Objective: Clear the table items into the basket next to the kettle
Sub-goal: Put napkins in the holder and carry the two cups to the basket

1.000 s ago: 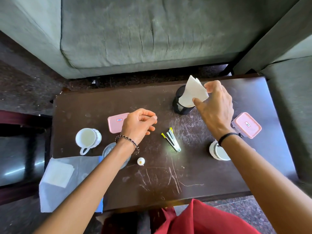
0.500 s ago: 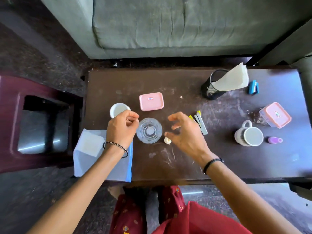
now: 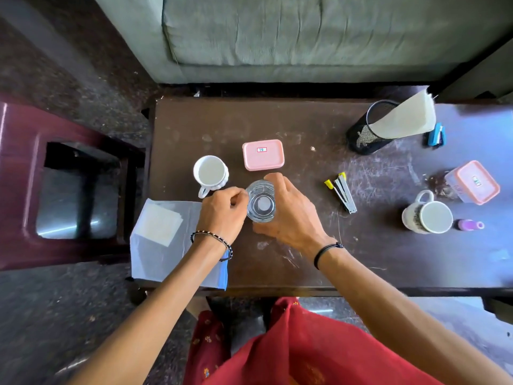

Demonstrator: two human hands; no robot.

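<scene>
A clear drinking glass (image 3: 261, 201) stands on the dark wooden table (image 3: 388, 259). My right hand (image 3: 291, 218) grips it, with the fingers curled round its far side and the thumb at its near side. My left hand (image 3: 222, 209) is curled just left of the glass, and I see nothing in it. A white mug (image 3: 210, 172) and a pink lidded box (image 3: 263, 154) sit just beyond the hands. Neither the basket nor the kettle is in view.
Right of the glass lie a yellow-tipped metal tool (image 3: 341, 193), a second mug (image 3: 429, 216), a purple bottle (image 3: 469, 225), a pink-lidded container (image 3: 474, 182), a blue stapler (image 3: 435, 134) and a black mesh holder (image 3: 366, 129) with paper. A pale blue sheet (image 3: 163, 245) overhangs the left corner. A maroon stool (image 3: 22, 176) stands at the left.
My right hand left the paper in the mesh holder, came left and closed round the glass, covering the small white cap. My left hand stayed curled beside the glass.
</scene>
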